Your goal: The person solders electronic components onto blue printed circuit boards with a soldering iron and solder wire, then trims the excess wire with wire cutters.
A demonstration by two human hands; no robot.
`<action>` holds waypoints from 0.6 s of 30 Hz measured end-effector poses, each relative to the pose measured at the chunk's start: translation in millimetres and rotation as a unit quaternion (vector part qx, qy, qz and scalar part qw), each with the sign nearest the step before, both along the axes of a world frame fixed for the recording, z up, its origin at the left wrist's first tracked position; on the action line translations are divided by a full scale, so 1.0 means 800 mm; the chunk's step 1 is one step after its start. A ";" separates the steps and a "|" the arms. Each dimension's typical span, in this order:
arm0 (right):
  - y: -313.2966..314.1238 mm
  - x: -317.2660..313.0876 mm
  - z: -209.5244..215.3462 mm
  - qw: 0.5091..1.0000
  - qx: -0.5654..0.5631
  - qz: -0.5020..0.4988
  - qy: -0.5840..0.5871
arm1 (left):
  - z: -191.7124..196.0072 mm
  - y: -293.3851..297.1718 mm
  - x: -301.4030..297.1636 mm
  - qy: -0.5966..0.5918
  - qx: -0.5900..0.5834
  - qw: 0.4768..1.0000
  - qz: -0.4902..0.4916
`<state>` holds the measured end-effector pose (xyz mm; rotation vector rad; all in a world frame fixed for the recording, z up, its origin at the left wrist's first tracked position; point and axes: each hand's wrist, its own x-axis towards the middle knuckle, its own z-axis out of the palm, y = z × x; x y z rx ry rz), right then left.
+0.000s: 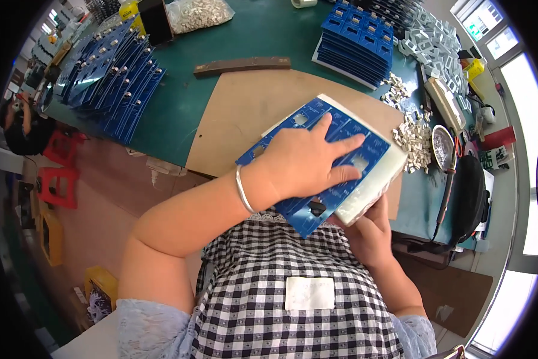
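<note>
Head view: the left hand (305, 160) lies spread across a blue rectangular circuit panel (372, 149) — angled over a flat tan sheet (251, 99) on the green surface (188, 57) — while the right hand (372, 238) (fingers partly hidden) grasps the thick white block (378, 186) beneath.

**My left hand (302, 157) fans out, my right hand (372, 233) curls low**

My left elbow (140, 234) juts out to the side, sharply bent, and from it my left forearm (197, 209) slants up across my front to the left wrist (264, 185). The back of that hand faces up, three digits parted and pointing away to the right; the others are out of sight. My right hand sits lower and nearer my body, its fingers bent and partly hidden. My right forearm (403, 290) rises from below, leaning inward.
</note>
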<state>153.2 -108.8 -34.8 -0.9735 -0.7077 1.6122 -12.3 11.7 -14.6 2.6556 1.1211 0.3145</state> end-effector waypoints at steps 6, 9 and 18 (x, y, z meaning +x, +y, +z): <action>-0.004 0.016 -0.010 0.955 -0.228 0.184 0.048 | -0.036 -0.007 -0.016 0.024 0.079 0.995 -0.056; 0.007 -0.005 -0.007 0.946 -0.247 0.200 0.073 | -0.031 0.009 -0.039 0.047 0.084 0.993 -0.074; -0.005 0.034 0.027 0.948 -0.203 0.225 0.101 | -0.032 0.013 -0.040 0.054 0.073 0.992 -0.092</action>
